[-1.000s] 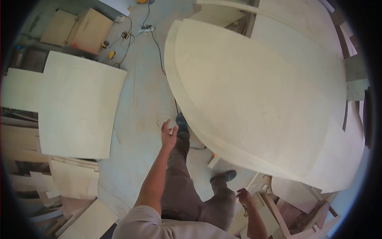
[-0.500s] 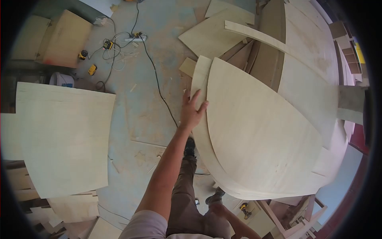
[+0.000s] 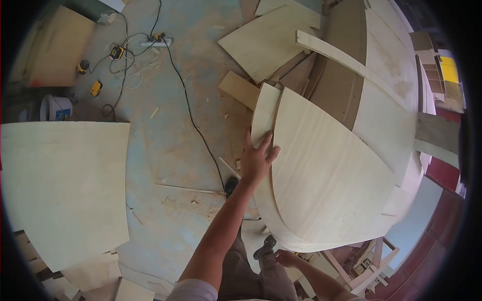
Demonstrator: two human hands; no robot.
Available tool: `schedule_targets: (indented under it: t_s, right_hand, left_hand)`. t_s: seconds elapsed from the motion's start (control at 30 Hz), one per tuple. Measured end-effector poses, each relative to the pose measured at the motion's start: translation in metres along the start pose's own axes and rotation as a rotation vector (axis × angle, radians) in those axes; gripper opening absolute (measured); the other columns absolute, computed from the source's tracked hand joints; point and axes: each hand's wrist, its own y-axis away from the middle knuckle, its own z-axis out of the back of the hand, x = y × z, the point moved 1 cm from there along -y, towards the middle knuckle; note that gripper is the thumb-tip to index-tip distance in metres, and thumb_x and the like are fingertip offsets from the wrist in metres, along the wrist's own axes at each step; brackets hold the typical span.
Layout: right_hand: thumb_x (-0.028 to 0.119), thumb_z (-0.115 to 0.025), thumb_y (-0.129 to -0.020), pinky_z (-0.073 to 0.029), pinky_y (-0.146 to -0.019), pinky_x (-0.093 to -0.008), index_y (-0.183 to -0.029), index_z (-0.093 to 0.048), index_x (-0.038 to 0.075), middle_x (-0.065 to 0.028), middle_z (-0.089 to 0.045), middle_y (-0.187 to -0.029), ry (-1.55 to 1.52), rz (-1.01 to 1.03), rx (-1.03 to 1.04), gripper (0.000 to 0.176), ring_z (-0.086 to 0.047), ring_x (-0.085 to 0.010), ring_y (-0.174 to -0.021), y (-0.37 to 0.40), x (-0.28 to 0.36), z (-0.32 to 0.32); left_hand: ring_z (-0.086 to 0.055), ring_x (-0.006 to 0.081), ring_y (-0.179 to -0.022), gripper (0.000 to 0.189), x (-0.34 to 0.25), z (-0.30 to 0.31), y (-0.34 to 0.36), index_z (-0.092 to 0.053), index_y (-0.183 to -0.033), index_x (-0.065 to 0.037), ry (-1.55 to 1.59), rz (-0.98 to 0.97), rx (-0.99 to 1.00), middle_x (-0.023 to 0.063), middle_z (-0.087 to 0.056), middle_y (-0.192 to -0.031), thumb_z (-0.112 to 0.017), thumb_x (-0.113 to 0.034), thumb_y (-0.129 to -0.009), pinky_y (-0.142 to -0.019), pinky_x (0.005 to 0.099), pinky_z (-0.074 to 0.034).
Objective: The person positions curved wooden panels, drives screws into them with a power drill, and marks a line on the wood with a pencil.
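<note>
My left hand (image 3: 256, 161) lies on a long pale plywood strip (image 3: 265, 114), its fingers spread across the strip near its far end. Its thumb reaches the edge of a large plywood panel (image 3: 326, 170) with a curved outline, which lies on top of the strip. Lower down, my right hand (image 3: 287, 258) hangs beside my leg, below the panel's near edge. Its fingers are small and partly turned away, so I cannot make out whether they are closed.
Another plywood sheet (image 3: 65, 185) is at the left. Yellow-black batteries (image 3: 96, 88), a power strip (image 3: 156, 41) and a black cord (image 3: 193, 120) lie on the dusty floor. A white bucket (image 3: 55, 108) stands behind the left sheet. Loose boards (image 3: 271, 42) lie beyond the panel.
The view has shifted, with floor items now further left. My left hand's fingers rest further onto the strip. My right hand has come out from beside the leg, nearer the panel.
</note>
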Motion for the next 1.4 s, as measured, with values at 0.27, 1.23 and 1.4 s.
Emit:
schedule_targets:
  t_s: [0.27,1.23,1.4]
  right_hand:
    - [0.017,-0.054,-0.089,-0.051,-0.082,-0.0357,-0.108,-0.060,0.009,-0.0097,-0.065,-0.098,-0.005,0.106,0.066,0.022,-0.064,-0.0226,-0.094,0.004,0.046,-0.003]
    - [0.019,-0.053,-0.087,-0.050,-0.081,-0.0416,-0.101,-0.063,0.007,-0.0150,-0.065,-0.096,-0.432,0.460,-0.433,0.021,-0.064,-0.0317,-0.092,-0.032,-0.128,-0.134]
    - [0.020,-0.050,-0.089,-0.050,-0.079,-0.0413,-0.098,-0.063,0.005,-0.0159,-0.066,-0.092,-0.587,0.542,-0.490,0.021,-0.064,-0.0324,-0.086,0.018,-0.224,-0.097]
  left_hand:
    - [-0.050,0.0473,-0.116,0.052,0.001,-0.008,0.001,-0.060,-0.126,-0.016,-0.062,-0.086,-0.028,0.0318,-0.038,-0.135,-0.070,-0.041,-0.082,-0.093,0.0490,-0.046]
    - [-0.015,0.0432,-0.142,0.057,-0.161,-0.160,0.127,-0.040,-0.141,-0.013,-0.777,-0.460,0.513,0.0245,-0.015,-0.153,-0.057,-0.034,-0.090,-0.107,0.0663,-0.021]
    - [-0.013,0.0446,-0.142,0.058,-0.217,-0.262,0.218,-0.038,-0.142,-0.013,-0.782,-0.574,0.576,0.0242,-0.015,-0.153,-0.055,-0.035,-0.091,-0.106,0.0679,-0.021]
